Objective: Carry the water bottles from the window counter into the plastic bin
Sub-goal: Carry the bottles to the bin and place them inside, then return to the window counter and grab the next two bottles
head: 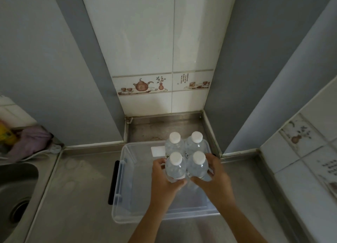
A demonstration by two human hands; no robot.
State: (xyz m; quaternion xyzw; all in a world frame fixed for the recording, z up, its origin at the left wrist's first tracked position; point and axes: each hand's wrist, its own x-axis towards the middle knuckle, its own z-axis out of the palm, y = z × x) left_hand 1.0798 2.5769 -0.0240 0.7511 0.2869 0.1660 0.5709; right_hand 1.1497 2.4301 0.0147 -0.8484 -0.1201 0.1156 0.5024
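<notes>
Several clear water bottles with white caps stand upright in the back right part of a clear plastic bin (125,178) on the steel counter. My left hand (165,180) wraps the near left bottle (175,167). My right hand (212,178) wraps the near right bottle (198,165). Two more bottles, the back left bottle (174,143) and the back right bottle (195,142), stand just behind them against the bin's far wall. The bottles' lower parts are hidden by my hands.
A black clip handle (113,182) sits on the bin's left side. A steel sink (12,186) lies at the left, with a purple cloth (29,142) behind it. Tiled walls close in the recess behind the bin and the right side.
</notes>
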